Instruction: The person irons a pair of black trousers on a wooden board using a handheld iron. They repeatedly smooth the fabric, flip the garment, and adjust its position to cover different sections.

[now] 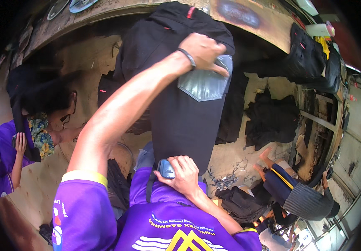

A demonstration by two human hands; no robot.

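Observation:
Black trousers (184, 125) stretch from the far table down toward my lap, with small red tabs near the top. On them lies a shiny grey pocket-shaped piece (205, 85) with a pointed lower edge. My left hand (201, 52) rests at the upper edge of that piece, its fingers curled and its thumb lying across the grey surface. Anything inside the curled fingers is hidden. Down at my lap, my right hand (183, 173) is closed around a small rounded blue-grey object (166, 168), beside the near end of the black cloth. I cannot make out its kind.
A wooden table (268, 25) with a dark scorched patch runs along the far side. Black garments (308, 54) hang over its right end, and a dark cloth pile (272, 117) lies on the floor. One person (4, 154) sits at left, another (310, 201) at right.

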